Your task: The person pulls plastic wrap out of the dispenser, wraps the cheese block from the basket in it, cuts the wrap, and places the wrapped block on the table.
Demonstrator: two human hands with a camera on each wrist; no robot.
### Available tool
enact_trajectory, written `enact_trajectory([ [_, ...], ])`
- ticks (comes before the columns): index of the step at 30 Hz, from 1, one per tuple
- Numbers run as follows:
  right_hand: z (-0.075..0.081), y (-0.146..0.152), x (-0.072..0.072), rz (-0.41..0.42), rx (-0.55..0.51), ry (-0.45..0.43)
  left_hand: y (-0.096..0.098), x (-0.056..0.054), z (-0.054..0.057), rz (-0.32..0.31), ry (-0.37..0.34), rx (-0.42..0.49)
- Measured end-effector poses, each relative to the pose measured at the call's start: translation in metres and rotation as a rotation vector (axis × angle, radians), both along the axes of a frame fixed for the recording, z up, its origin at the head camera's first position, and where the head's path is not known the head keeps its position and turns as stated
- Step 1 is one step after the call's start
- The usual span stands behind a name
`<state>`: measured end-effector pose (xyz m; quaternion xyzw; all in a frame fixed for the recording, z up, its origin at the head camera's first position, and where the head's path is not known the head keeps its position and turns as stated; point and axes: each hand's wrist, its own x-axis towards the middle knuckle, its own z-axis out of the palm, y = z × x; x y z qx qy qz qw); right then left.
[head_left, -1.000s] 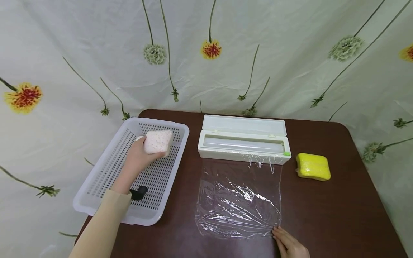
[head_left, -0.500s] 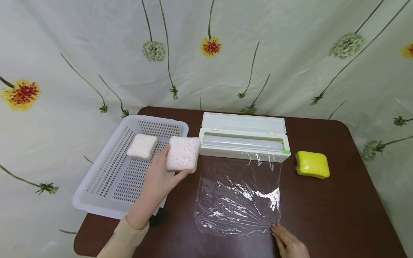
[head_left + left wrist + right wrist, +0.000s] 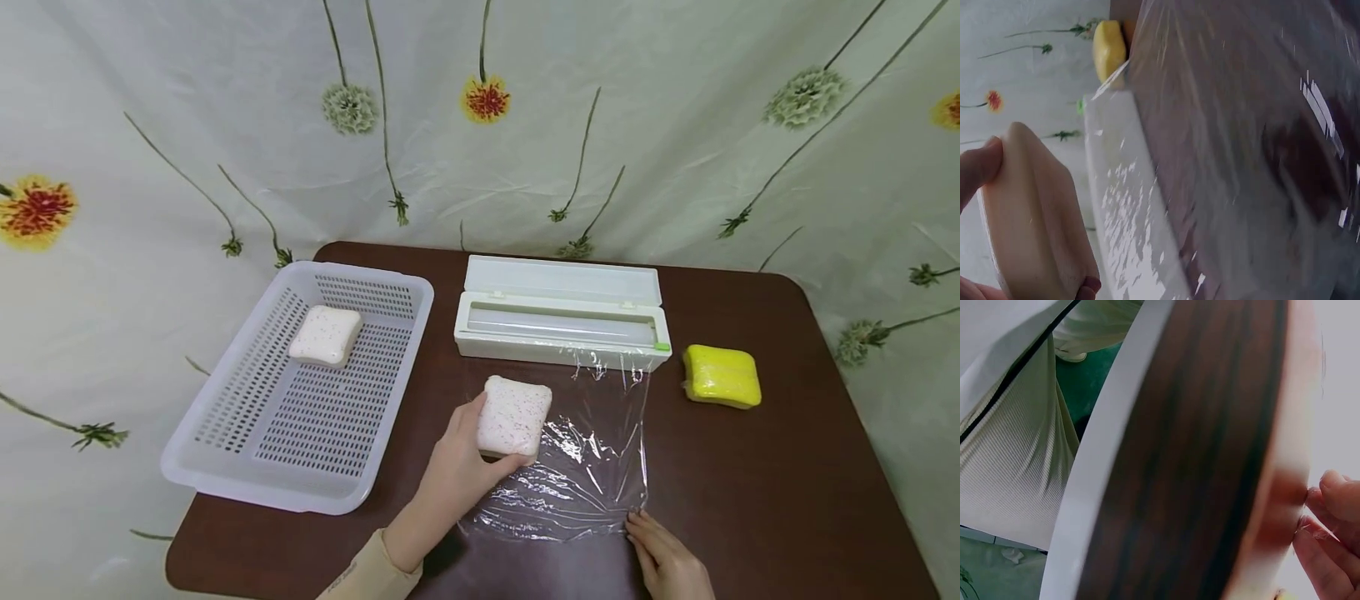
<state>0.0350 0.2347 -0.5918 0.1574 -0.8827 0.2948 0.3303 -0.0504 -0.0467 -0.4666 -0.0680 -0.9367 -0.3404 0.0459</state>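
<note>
My left hand grips a white, speckled square block with rounded corners, thumb on the near edge and fingers on its left side. The block is over the left part of a clear sheet of cling film. In the left wrist view the pale side of the block faces the camera, beside the shiny film. My right hand pinches the film's near right corner. The film runs out from a white cling film dispenser with its lid up, the roll showing inside.
A white perforated basket stands at the left of the dark brown table, holding another speckled block. A yellow block in film lies right of the dispenser. A flowered curtain hangs behind.
My left hand has lifted the block out of the basket and carried it right and nearer, over the film. My right hand has kept its pinch on the film's corner.
</note>
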Motion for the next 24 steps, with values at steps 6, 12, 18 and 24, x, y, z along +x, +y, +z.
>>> enact_trajectory([
  [6,-0.002,-0.001,-0.001,0.002,-0.004,0.017,0.021,0.007,-0.024,0.013,-0.058,0.031],
  [12,-0.001,-0.001,0.000,-0.003,-0.001,0.003,0.038,0.013,-0.045,0.025,-0.048,0.048],
  [18,0.000,-0.001,-0.001,-0.005,0.005,0.003,0.052,0.018,-0.056,0.035,-0.025,0.076],
  [24,-0.002,0.000,-0.001,0.007,0.002,0.009,0.061,0.022,-0.066,0.046,-0.005,0.052],
])
